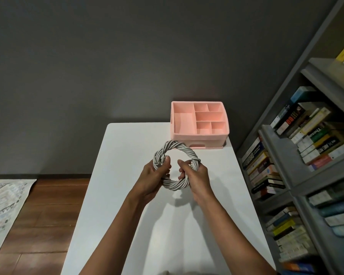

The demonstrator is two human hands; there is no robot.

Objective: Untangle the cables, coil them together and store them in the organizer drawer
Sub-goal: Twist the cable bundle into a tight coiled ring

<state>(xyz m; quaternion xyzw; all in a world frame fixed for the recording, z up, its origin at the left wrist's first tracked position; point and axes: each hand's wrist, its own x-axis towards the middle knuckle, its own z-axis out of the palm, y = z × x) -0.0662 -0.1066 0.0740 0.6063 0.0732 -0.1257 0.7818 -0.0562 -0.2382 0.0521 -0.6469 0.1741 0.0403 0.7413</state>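
Observation:
A round coil of twisted grey-white cables (184,150) hangs above the white table (127,195), held between both hands. My left hand (153,178) grips the coil's left side, thumb pressed on a cable end. My right hand (196,178) grips the right side, fingers curled through the ring. The pink organizer (199,124) stands at the table's far right corner, just beyond the coil. Its top compartments are bare and its front drawer (207,142) at the bottom is pushed in.
A grey bookshelf (306,155) packed with books runs along the right of the table. A dark wall stands behind. To the left lie a wooden floor (48,215) and a patterned rug (4,205).

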